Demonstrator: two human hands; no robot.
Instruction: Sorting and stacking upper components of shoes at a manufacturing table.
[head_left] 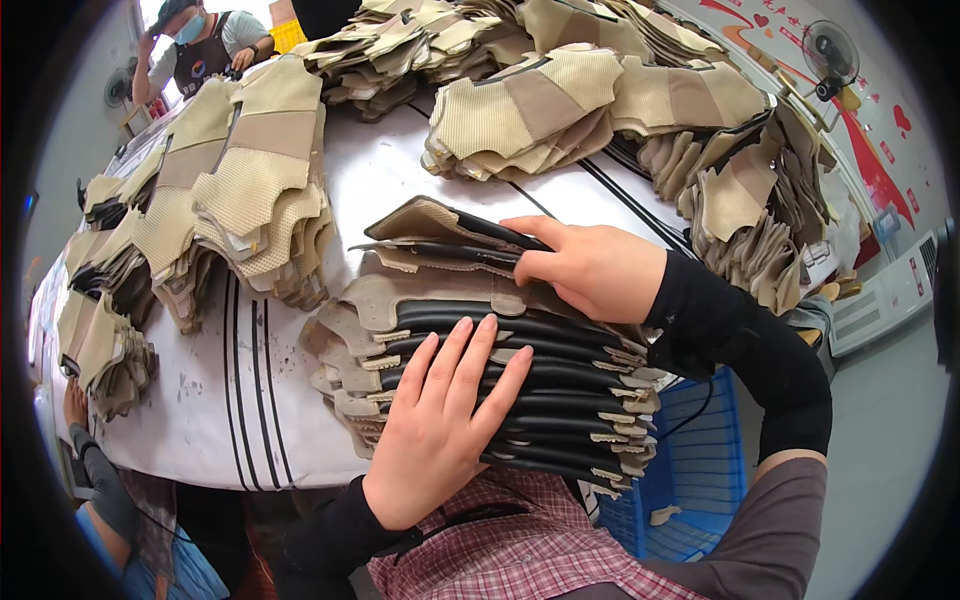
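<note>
A thick stack of beige fabric pieces [365,300] with padded black edges lies in front of me at the near edge of the table. The black edges face me in rows, one above another. My left hand [450,420] rests flat across these rows, its fingers stretched out and slightly spread. At the far side of the stack, my right hand [585,265] pinches the black edge of a top fabric piece [430,220] between thumb and fingers. That piece is tilted up from the rest. Whether a second piece is in the pinch, I cannot tell.
More piles of beige fabric pieces stand on the white, black-striped table [345,180] at left [265,150], far middle [530,105] and right [740,190]. A blue crate [700,440] sits below at my right. One person [205,50] is across the table; another person's arm [100,480] shows at left.
</note>
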